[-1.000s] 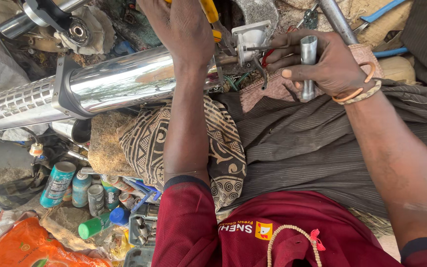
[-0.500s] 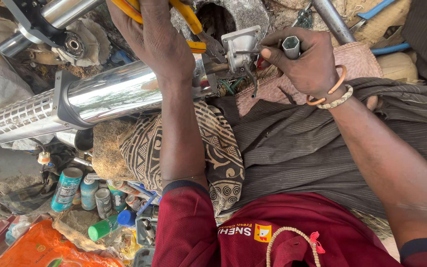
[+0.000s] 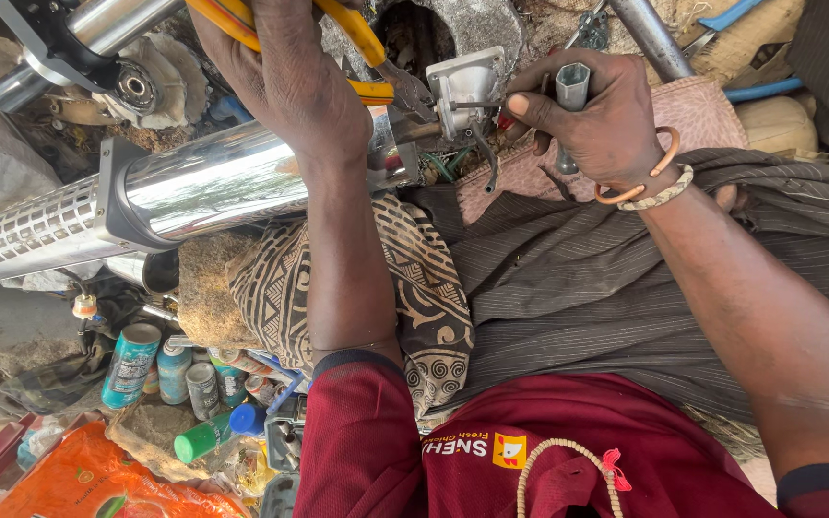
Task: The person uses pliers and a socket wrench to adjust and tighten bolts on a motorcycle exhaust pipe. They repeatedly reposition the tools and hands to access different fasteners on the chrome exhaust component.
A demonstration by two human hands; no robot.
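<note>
My left hand [image 3: 285,82] grips yellow-handled pliers [image 3: 362,38], whose jaws reach toward a small whitish metal bracket [image 3: 467,82]. It hovers over the end of a long chrome exhaust pipe [image 3: 203,187] lying across my lap. My right hand [image 3: 592,120], with bangles on the wrist, holds a grey tubular socket spanner [image 3: 573,91] upright. Its thumb and forefinger pinch a thin bolt at the bracket. Green wires [image 3: 448,158] hang under the bracket.
A perforated heat shield [image 3: 26,235] covers the pipe's left part. Patterned cloth [image 3: 414,288] and striped dark fabric [image 3: 568,278] cover my lap. Several spray cans and bottles [image 3: 160,369] stand at the lower left beside an orange bag [image 3: 88,480]. Blue-handled tools [image 3: 731,19] lie at the top right.
Both hands and the pipe sit lower in the frame than before. The pliers' yellow handles have come into view. My right hand has turned the spanner's hex end up and moved to the bracket.
</note>
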